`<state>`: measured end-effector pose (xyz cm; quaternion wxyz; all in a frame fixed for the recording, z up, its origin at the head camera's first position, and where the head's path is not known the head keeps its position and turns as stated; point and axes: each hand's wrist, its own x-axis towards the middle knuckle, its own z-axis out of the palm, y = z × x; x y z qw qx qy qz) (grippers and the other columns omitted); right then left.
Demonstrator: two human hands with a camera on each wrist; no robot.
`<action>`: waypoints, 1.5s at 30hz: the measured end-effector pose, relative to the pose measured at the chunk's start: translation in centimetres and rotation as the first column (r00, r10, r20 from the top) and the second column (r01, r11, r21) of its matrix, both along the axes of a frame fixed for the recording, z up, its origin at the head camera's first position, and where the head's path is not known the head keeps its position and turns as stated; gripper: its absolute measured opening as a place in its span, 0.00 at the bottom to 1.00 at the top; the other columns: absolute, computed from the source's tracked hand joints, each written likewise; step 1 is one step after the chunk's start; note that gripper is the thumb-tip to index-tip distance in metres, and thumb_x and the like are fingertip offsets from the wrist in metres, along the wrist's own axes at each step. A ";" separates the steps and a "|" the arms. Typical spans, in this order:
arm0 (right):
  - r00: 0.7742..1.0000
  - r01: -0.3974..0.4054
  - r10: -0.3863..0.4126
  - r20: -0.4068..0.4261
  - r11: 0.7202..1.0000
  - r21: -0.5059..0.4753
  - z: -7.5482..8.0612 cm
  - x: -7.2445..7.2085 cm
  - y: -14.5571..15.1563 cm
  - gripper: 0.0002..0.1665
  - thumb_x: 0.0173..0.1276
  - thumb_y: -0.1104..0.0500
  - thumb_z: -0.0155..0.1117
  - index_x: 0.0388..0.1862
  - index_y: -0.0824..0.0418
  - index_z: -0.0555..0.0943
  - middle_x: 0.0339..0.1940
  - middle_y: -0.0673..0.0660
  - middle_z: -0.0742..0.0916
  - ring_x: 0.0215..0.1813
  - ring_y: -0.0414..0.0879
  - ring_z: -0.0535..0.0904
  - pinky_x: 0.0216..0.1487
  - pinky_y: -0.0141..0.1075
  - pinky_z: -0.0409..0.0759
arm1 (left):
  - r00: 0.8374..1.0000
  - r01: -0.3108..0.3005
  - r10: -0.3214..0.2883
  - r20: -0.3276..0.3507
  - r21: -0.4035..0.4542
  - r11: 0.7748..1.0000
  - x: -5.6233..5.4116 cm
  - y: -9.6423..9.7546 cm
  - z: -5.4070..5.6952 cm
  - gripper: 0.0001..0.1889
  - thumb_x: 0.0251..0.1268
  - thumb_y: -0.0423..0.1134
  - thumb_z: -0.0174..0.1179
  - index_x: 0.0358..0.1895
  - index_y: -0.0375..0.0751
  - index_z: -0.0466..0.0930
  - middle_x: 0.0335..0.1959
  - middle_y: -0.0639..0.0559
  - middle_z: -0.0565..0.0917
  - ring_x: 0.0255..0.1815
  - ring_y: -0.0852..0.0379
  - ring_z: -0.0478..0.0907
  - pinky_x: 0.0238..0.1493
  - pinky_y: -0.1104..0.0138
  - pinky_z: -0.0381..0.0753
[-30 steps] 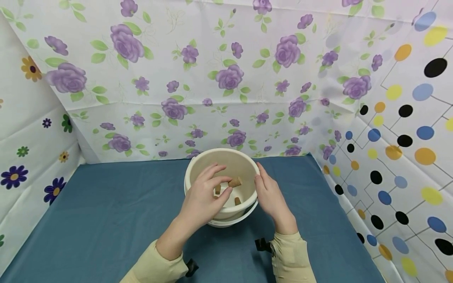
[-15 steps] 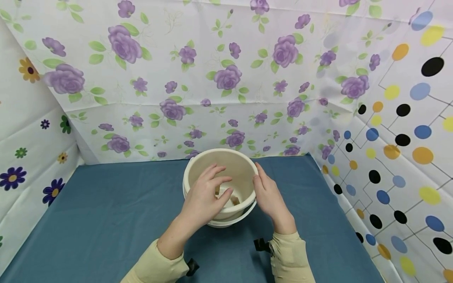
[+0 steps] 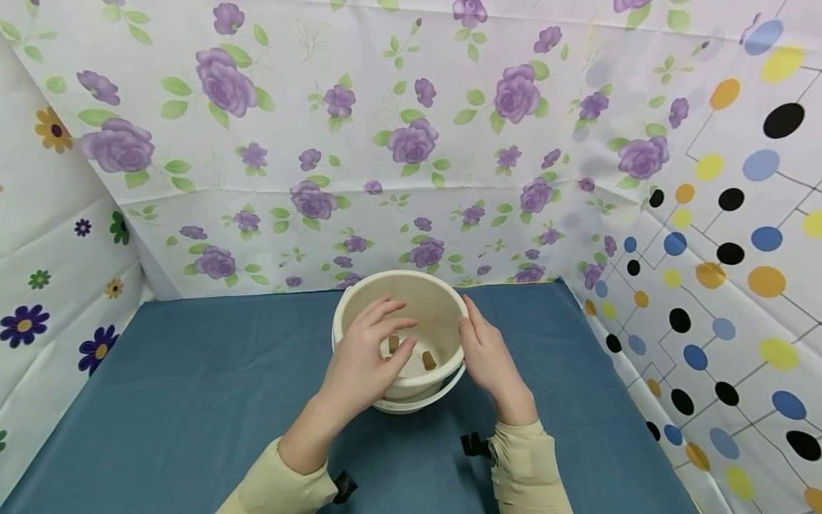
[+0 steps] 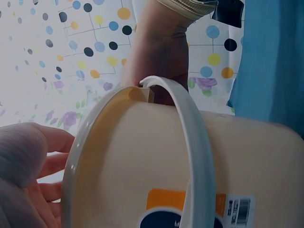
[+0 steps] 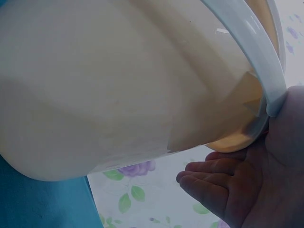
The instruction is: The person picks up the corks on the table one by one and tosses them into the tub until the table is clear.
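A cream plastic bucket (image 3: 443,303) stands in the middle, its white handle (image 3: 433,400) lowered toward the near side. Inside on its floor lie a brown cork (image 3: 429,360) and another cork (image 3: 394,344); my left fingers partly cover the view in. My left hand (image 3: 362,357) hovers over the near left rim, thumb and fingers spread apart with nothing between them. Against the right rim rests my right hand (image 3: 491,357), by the handle's hinge. The right wrist view shows its fingers (image 5: 209,183) stretched out along the bucket's side.
The bucket stands on a blue cloth (image 3: 212,392). Behind hangs a flowered sheet (image 3: 270,128), with a dotted sheet (image 3: 713,285) on the right and another flowered sheet (image 3: 51,235) on the left. The bucket bears a label (image 4: 240,211).
A cork at my left fingertips a second ago has dropped to the bucket's floor. My left fingers have parted and shifted slightly left. My right hand stays at the rim.
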<state>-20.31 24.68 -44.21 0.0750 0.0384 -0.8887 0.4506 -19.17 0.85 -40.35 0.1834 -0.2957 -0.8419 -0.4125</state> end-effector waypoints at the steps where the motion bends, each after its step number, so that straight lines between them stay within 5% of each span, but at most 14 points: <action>1: 1.000 -0.001 0.001 0.001 1.000 -0.002 0.0 0.0 0.0 0.35 0.92 0.48 0.37 0.90 0.61 0.53 0.82 0.68 0.70 0.76 0.64 0.74 0.71 0.63 0.74 | 1.000 0.003 -0.003 -0.007 0.016 1.000 0.0 -0.2 0.0 0.11 0.73 0.37 0.72 0.55 0.43 0.92 0.70 0.47 0.81 0.81 0.46 0.66 0.73 0.44 0.74; 9: 1.000 -0.003 0.003 0.015 1.000 -0.004 0.0 0.1 0.3 0.35 0.92 0.47 0.37 0.90 0.60 0.53 0.82 0.67 0.70 0.77 0.64 0.73 0.72 0.62 0.74 | 0.988 0.025 -0.001 -0.155 0.154 0.988 0.2 -2.9 -0.5 0.13 0.71 0.31 0.71 0.56 0.41 0.91 0.70 0.48 0.81 0.79 0.46 0.69 0.74 0.41 0.70; 20: 0.999 -0.029 0.029 0.012 1.000 -0.004 0.0 0.0 0.1 0.35 0.92 0.47 0.37 0.90 0.59 0.54 0.82 0.67 0.70 0.76 0.63 0.73 0.71 0.61 0.75 | 0.967 -0.126 0.166 -0.193 0.206 0.970 1.0 -8.6 -3.0 0.18 0.65 0.24 0.72 0.57 0.40 0.90 0.69 0.46 0.82 0.74 0.40 0.75 0.66 0.39 0.74; 23: 0.999 -0.030 0.030 0.013 1.000 -0.004 0.1 0.0 0.2 0.35 0.92 0.46 0.37 0.90 0.58 0.53 0.82 0.66 0.70 0.76 0.63 0.73 0.71 0.61 0.75 | 0.968 -0.190 0.211 -0.134 0.155 0.969 1.0 -10.2 -4.1 0.16 0.66 0.24 0.72 0.55 0.40 0.89 0.68 0.45 0.83 0.72 0.40 0.76 0.64 0.38 0.75; 27: 0.999 -0.029 0.029 0.014 1.000 -0.004 0.2 0.2 0.2 0.35 0.92 0.47 0.37 0.90 0.58 0.53 0.83 0.66 0.70 0.76 0.63 0.74 0.70 0.61 0.76 | 0.962 -0.271 0.271 0.036 -0.014 0.963 1.1 -12.0 -5.5 0.10 0.69 0.30 0.73 0.51 0.39 0.89 0.65 0.41 0.83 0.68 0.35 0.77 0.61 0.35 0.76; 33: 1.000 -0.020 0.020 0.015 1.000 0.000 0.2 0.2 0.2 0.36 0.92 0.46 0.37 0.90 0.58 0.53 0.82 0.66 0.70 0.75 0.63 0.75 0.69 0.61 0.77 | 0.889 -0.224 0.339 0.307 -0.355 0.908 1.0 -13.5 -7.2 0.09 0.73 0.42 0.71 0.49 0.42 0.91 0.68 0.36 0.81 0.68 0.31 0.76 0.58 0.35 0.79; 37: 1.000 -0.017 0.017 0.016 1.000 0.003 0.2 0.2 0.3 0.36 0.92 0.46 0.37 0.90 0.58 0.53 0.82 0.66 0.70 0.76 0.63 0.75 0.70 0.61 0.76 | 0.856 -0.175 0.364 0.368 -0.456 0.873 0.7 -14.0 -8.1 0.10 0.71 0.44 0.73 0.47 0.43 0.91 0.66 0.33 0.81 0.66 0.30 0.77 0.55 0.37 0.82; 45: 1.000 -0.019 0.019 0.006 1.000 0.009 0.1 0.2 0.3 0.36 0.92 0.46 0.37 0.90 0.59 0.54 0.82 0.67 0.70 0.76 0.63 0.74 0.71 0.61 0.75 | 0.839 -0.158 0.382 0.387 -0.498 0.853 0.8 -14.3 -8.8 0.12 0.69 0.46 0.75 0.46 0.43 0.91 0.64 0.34 0.82 0.64 0.31 0.80 0.53 0.38 0.83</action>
